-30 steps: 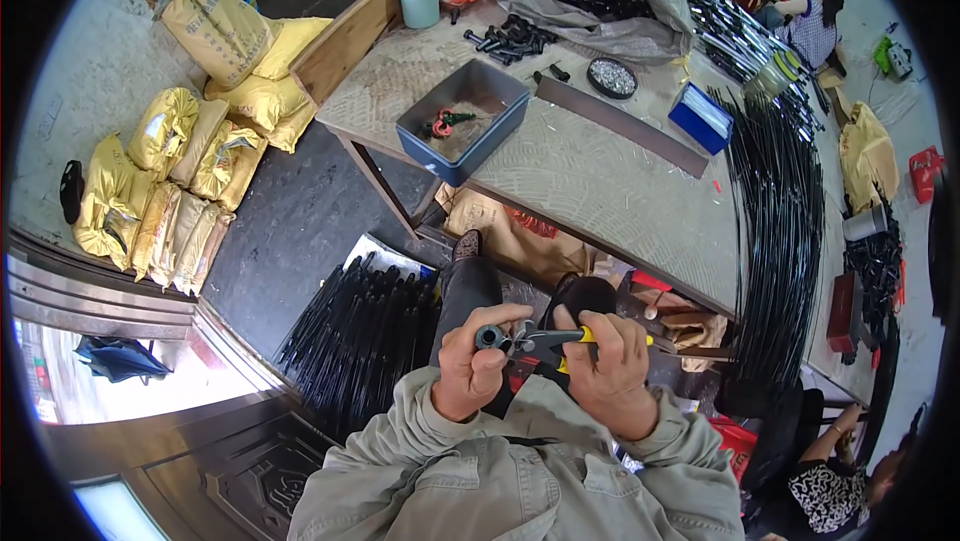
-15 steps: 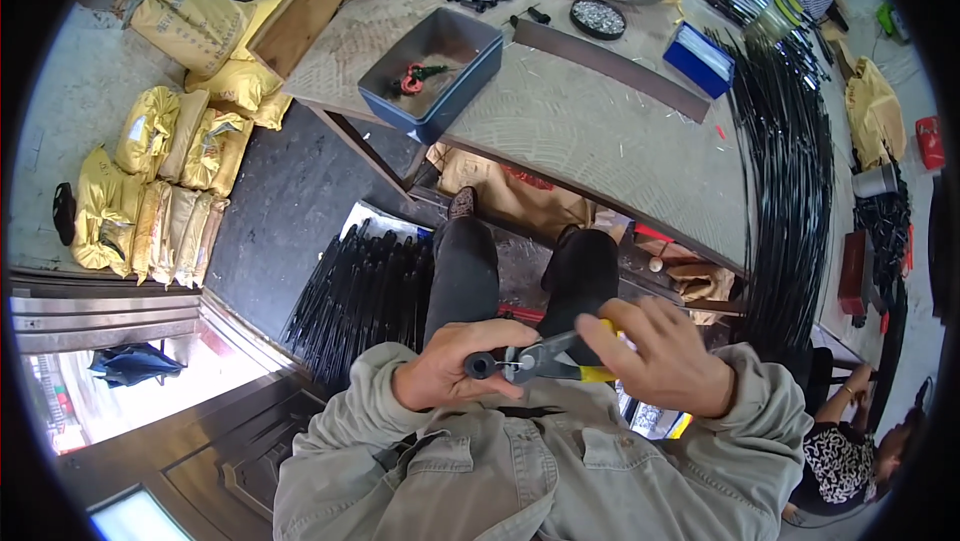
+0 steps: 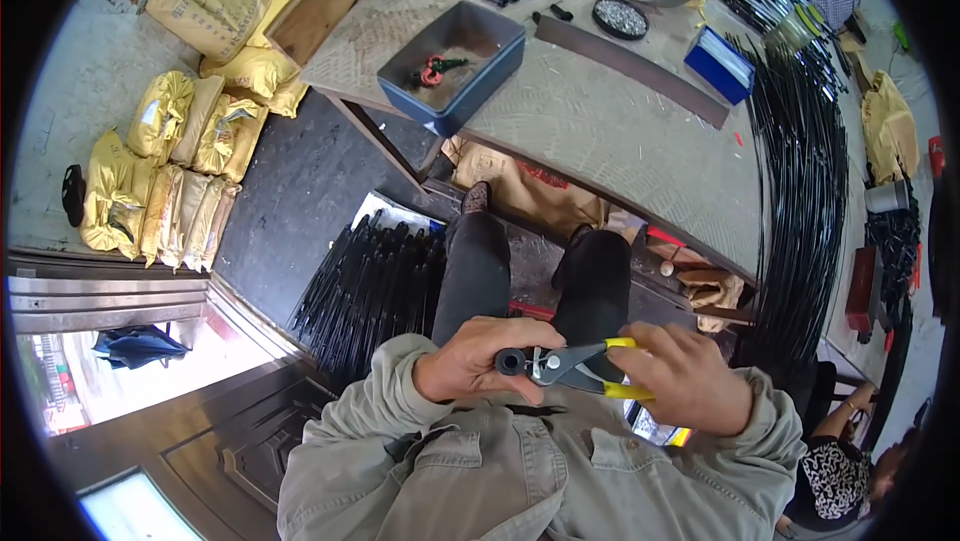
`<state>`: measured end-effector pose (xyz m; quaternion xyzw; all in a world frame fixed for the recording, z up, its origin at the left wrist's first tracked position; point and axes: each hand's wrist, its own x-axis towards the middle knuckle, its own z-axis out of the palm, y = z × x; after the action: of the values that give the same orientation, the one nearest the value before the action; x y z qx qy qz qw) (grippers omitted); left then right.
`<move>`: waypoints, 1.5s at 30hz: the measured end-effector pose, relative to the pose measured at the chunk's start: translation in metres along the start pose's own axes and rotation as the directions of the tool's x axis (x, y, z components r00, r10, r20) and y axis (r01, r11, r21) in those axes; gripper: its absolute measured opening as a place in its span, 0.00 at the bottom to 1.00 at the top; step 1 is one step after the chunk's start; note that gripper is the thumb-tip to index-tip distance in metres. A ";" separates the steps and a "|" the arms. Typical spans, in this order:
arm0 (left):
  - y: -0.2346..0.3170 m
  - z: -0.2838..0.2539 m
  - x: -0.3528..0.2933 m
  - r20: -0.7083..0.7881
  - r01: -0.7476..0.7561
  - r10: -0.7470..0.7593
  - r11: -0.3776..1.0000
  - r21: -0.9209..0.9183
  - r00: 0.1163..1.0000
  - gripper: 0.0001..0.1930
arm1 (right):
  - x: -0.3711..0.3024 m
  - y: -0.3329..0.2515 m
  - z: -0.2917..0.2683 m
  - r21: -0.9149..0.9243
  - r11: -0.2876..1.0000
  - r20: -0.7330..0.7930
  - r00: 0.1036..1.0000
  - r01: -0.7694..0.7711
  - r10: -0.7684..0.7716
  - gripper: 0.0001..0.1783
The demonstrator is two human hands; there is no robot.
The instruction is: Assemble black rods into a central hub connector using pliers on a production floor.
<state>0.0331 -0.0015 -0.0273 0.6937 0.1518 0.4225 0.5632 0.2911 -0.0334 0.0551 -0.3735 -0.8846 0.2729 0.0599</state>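
Note:
My left hand is closed around a short black tube, whose round end faces the camera. Yellow-handled cutters are gripped in my right hand, and their grey jaws sit against the tube's end. Both hands are held close to my chest, above my knees in dark trousers. A pile of black rods lies on the floor to my left.
A grey worktable ahead carries a blue metal tray with a red-and-green tool, a dark flat bar, a blue box and black parts. Long black tubes curve along the right. Yellow sacks lie at left. Another person sits at lower right.
The view has tilted so the table sits farther up. My hands have stayed together on the tube and cutters, drawn nearer my chest.

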 end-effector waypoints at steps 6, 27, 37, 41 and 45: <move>0.000 -0.012 0.006 0.219 0.022 -0.003 0.996 -0.083 0.976 0.30 | -0.002 0.006 -0.006 0.220 0.975 0.057 0.998 -0.020 0.008 0.23; -0.010 0.018 0.001 -0.451 0.060 -0.021 0.996 0.070 0.892 0.29 | 0.042 0.033 0.066 0.008 1.000 -0.340 0.940 -0.018 0.020 0.16; -0.024 0.011 0.009 -0.467 0.139 -0.113 0.990 0.021 0.877 0.31 | 0.123 0.111 -0.005 0.490 0.869 -0.689 0.582 -0.065 0.432 0.02; -0.027 0.003 0.010 -0.397 0.070 -0.068 0.997 -0.009 0.915 0.30 | 0.182 0.187 -0.070 0.169 0.910 -0.806 0.477 -0.379 0.349 0.05; -0.032 -0.011 0.010 -0.401 -0.005 -0.012 0.999 -0.041 0.916 0.19 | 0.210 0.245 -0.090 -0.045 0.769 -0.789 0.495 -0.637 0.364 0.07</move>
<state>0.0389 0.0230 -0.0525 0.5807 0.2564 0.5576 0.5349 0.3229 0.2914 -0.0183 -0.6989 -0.6614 -0.0513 0.2673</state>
